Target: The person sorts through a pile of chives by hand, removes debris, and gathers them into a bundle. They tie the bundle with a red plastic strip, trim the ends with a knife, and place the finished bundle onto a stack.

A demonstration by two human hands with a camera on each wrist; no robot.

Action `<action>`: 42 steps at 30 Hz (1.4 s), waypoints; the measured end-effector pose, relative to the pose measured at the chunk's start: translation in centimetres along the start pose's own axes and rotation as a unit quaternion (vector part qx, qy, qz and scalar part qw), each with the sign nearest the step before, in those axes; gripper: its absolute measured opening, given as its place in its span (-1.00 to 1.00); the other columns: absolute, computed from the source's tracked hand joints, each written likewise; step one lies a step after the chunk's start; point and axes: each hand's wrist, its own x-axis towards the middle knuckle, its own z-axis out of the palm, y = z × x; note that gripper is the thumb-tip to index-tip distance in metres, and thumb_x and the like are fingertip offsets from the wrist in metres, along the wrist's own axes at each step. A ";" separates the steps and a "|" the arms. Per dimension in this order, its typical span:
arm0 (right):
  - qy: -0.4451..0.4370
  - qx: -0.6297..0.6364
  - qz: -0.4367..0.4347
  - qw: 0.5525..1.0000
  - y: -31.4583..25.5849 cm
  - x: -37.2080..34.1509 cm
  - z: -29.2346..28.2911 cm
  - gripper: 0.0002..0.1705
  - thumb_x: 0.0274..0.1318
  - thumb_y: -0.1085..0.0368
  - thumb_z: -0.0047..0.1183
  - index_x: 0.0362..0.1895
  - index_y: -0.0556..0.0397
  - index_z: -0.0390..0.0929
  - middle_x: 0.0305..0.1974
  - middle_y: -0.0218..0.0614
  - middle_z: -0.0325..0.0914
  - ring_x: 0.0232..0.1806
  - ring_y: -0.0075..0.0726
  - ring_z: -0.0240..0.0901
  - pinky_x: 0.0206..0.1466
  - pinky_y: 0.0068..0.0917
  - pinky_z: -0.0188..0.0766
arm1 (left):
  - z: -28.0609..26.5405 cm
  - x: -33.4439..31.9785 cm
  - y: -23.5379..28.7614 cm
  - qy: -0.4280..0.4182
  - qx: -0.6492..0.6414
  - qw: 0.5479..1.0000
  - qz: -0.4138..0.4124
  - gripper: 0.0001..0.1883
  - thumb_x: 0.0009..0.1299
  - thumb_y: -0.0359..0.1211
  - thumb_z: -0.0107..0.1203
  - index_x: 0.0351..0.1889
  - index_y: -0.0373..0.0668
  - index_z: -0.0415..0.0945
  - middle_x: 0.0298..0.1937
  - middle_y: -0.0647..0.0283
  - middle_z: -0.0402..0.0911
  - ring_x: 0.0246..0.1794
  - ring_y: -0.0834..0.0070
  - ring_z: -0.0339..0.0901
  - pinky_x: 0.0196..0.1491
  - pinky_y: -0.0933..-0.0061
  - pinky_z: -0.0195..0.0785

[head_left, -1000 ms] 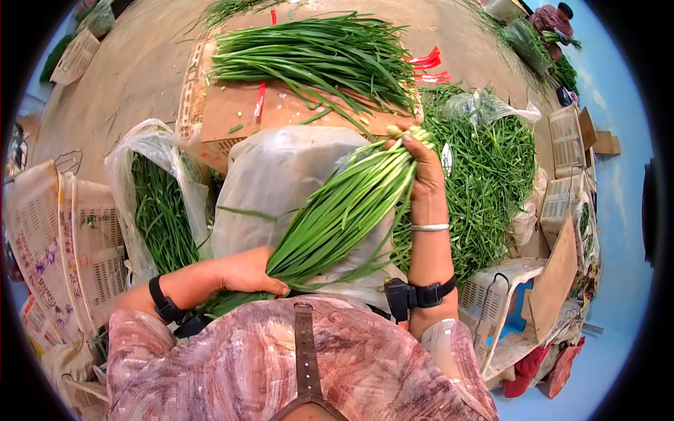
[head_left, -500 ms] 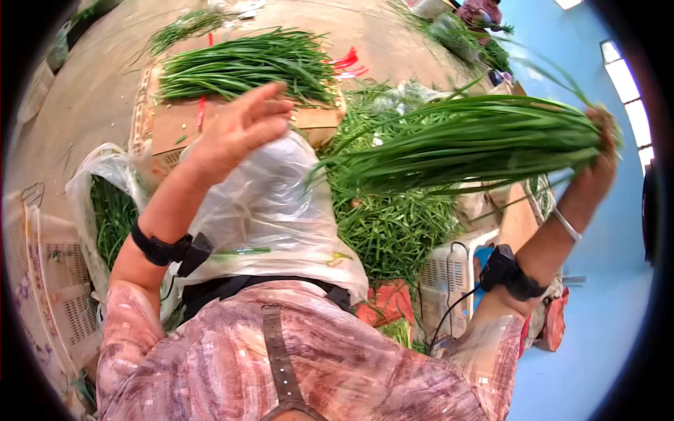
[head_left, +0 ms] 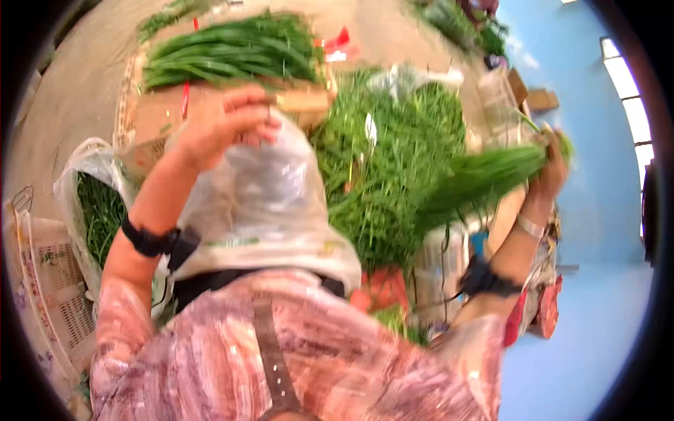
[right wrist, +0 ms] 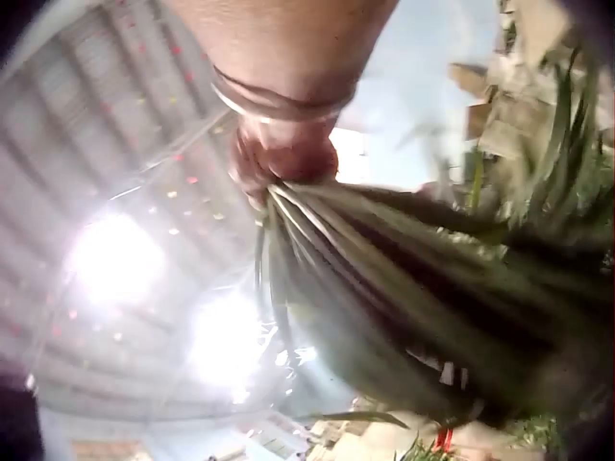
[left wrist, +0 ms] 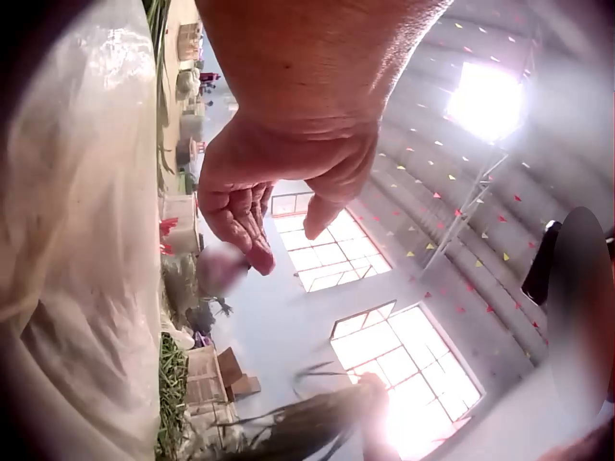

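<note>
My right hand (head_left: 553, 167) grips a bunch of long green chives (head_left: 488, 177) by the stem end, held out at the right. The blades point left and droop over the loose pile of greens; they are blurred. In the right wrist view the fingers wrap the gathered stems (right wrist: 288, 206), and the leaves fan out to the lower right. Holding nothing, my left hand (head_left: 221, 130) is raised above the plastic-covered lap (head_left: 260, 189), its fingers loosely bent. The left wrist view shows the same hand (left wrist: 288, 158) with thumb and fingers apart.
A stack of chives (head_left: 235, 52) lies on a cardboard-topped crate (head_left: 158, 105) ahead, with red ties (head_left: 338, 43) beside it. A large heap of loose greens (head_left: 393, 154) spreads to the right. At left stand a plastic bag of greens (head_left: 98, 203) and white crates (head_left: 60, 281).
The bunch left the lap and swung far out to the right in my right hand, then came down and slightly inward. My left hand let go of the leaves and rose forward.
</note>
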 end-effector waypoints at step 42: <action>-0.371 -0.198 -0.517 0.746 4.0 -16.1 25.7 -0.66 -0.40 0.30 0.12 -0.35 0.13 0.52 -0.36 -0.26 0.53 -0.34 -0.22 0.51 -0.30 -0.30 0.44 | 6.3 -0.3 -7.9 -0.345 -0.713 0.578 -0.197 0.09 0.08 0.47 -0.26 0.25 -0.33 0.17 0.22 -0.05 0.31 0.18 0.08 0.32 0.20 0.19 0.20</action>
